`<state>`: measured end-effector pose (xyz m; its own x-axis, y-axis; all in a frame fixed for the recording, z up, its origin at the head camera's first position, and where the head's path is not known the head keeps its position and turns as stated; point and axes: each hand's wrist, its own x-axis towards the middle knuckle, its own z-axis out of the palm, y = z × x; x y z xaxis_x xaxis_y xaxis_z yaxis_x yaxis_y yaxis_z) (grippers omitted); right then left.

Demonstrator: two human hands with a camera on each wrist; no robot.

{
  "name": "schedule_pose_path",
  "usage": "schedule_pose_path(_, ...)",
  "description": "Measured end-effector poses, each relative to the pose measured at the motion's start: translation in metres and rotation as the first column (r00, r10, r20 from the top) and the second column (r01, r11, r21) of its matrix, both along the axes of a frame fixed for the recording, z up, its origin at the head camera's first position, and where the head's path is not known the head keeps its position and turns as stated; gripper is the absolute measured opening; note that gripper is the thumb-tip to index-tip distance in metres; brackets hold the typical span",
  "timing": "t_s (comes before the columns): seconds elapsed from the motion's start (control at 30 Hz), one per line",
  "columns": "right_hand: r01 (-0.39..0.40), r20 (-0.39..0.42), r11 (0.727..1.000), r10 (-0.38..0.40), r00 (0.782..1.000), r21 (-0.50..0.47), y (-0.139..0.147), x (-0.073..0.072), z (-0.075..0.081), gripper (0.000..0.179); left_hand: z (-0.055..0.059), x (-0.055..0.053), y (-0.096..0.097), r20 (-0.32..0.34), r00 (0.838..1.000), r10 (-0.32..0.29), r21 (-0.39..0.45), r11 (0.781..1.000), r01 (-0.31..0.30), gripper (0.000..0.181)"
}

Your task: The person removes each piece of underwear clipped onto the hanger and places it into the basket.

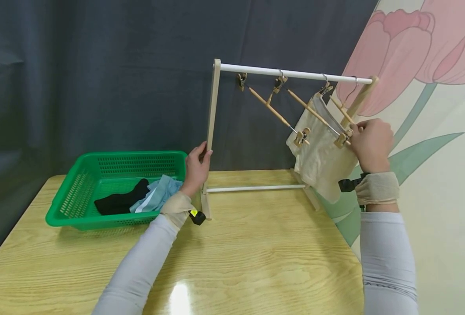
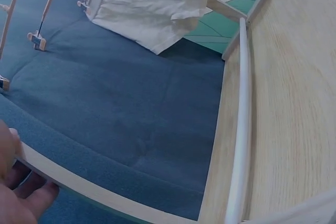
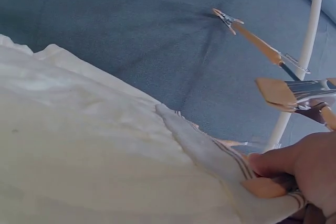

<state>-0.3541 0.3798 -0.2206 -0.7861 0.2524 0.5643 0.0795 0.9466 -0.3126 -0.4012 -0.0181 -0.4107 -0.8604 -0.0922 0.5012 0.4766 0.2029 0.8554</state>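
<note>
My left hand (image 1: 197, 168) holds the left wooden upright (image 1: 213, 105) of a small clothes rack, with fingers and thumb around the post. At the rack's right side, my right hand (image 1: 373, 144) pinches a wooden clip (image 3: 265, 187) at the waistband of a cream cloth garment (image 1: 324, 159). The garment hangs from a clip hanger under the white top rail (image 1: 267, 70); its other clip shows near the rail. Two bare clip hangers, one with a wooden bar (image 1: 269, 106) and one with a similar bar (image 1: 309, 107), hang to its left. Fingers partly hide the pinched clip.
A green plastic basket (image 1: 116, 223) stands left of the rack, holding a black cloth (image 1: 122, 199) and light blue cloth (image 1: 161, 192). Another hanger bar (image 1: 340, 109) hangs by the right upright. Behind are a dark curtain (image 1: 138, 87) and a tulip-painted wall (image 1: 441, 175).
</note>
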Motion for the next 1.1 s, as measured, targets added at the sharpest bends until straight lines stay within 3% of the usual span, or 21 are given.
schedule_pose_path(0.3, -0.033, -0.153, 0.999, 0.031, 0.988, -0.008, -0.001, 0.007, 0.004, 0.041, 0.004, 0.001, -0.001, 0.025, 1.000, -0.007, -0.016, 1.000, 0.007, 0.045)
schedule_pose_path(0.5, -0.039, -0.202, 0.999, 0.031, 0.979, -0.031, -0.002, 0.023, -0.008, 0.042, 0.004, -0.003, -0.002, 0.020, 1.000, -0.012, -0.008, 1.000, 0.013, 0.045)
schedule_pose_path(0.73, -0.064, -0.264, 0.998, 0.055, 0.963, -0.028, -0.008, 0.045, -0.033, 0.038, 0.003, -0.004, -0.002, 0.021, 1.000, -0.020, -0.007, 1.000, 0.020, 0.044)
schedule_pose_path(0.93, -0.056, -0.199, 0.998, 0.047, 0.979, -0.037, -0.013, 0.063, -0.065, 0.039, 0.007, -0.003, -0.003, 0.028, 0.999, -0.023, -0.047, 0.999, 0.025, 0.044)
schedule_pose_path(1.1, -0.104, -0.137, 0.995, 0.103, 0.985, -0.006, -0.023, 0.075, -0.100, 0.032, 0.010, 0.000, -0.003, 0.046, 0.998, -0.036, -0.069, 0.997, 0.039, 0.045)
